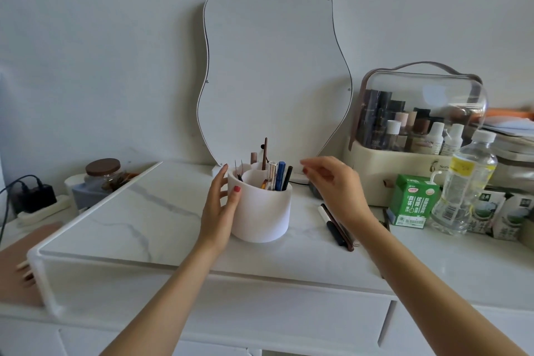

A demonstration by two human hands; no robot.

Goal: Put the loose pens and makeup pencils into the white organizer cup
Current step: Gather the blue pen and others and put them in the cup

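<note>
The white organizer cup (261,211) stands in the middle of the marble-look tabletop (138,217). Several pens and pencils (277,178) stand upright in its compartments. My left hand (221,205) grips the cup's left wall, thumb on the front. To the right of the cup's rim hovers my right hand (335,185), fingers loosely apart and holding nothing. On the table to the right of the cup, partly under my right wrist, lie loose pens and a brown pencil (336,228).
A wavy mirror (274,66) leans on the wall behind the cup. At the right stand a clear-lidded cosmetics case (419,136), a green carton (413,199) and a water bottle (462,182). A jar (102,173) and a charger (37,196) sit at the left.
</note>
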